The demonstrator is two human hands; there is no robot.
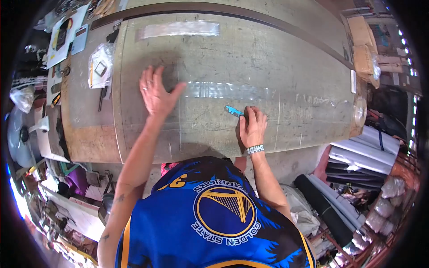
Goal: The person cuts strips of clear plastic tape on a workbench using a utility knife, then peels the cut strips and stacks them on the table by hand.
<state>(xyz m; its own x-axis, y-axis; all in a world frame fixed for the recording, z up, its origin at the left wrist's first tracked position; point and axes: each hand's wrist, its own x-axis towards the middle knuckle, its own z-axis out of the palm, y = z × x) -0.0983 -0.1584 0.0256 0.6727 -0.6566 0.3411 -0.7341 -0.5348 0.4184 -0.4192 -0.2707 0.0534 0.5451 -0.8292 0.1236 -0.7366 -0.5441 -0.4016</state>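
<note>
My left hand (157, 93) is over the left part of the worktable, thumb and fingers apart, holding nothing. Whether its palm touches the surface I cannot tell. My right hand (254, 126) has its fingers closed on one end of a blue utility knife (233, 110), which points up and to the left just above the tabletop. Between and beyond my hands lies a shiny clear plastic strip (223, 90), its left end near my left thumb. Farther off is a second shiny strip (178, 29). Thin straight lines and scratches mark the tabletop (214, 129).
A long dark metal bar (214, 7) curves across the table's far side. At the left lie a plastic-wrapped packet (101, 66) and papers (67, 33). Cardboard (363, 44) and a tape roll (359, 111) are at the right edge. Material rolls (324, 210) stand below right.
</note>
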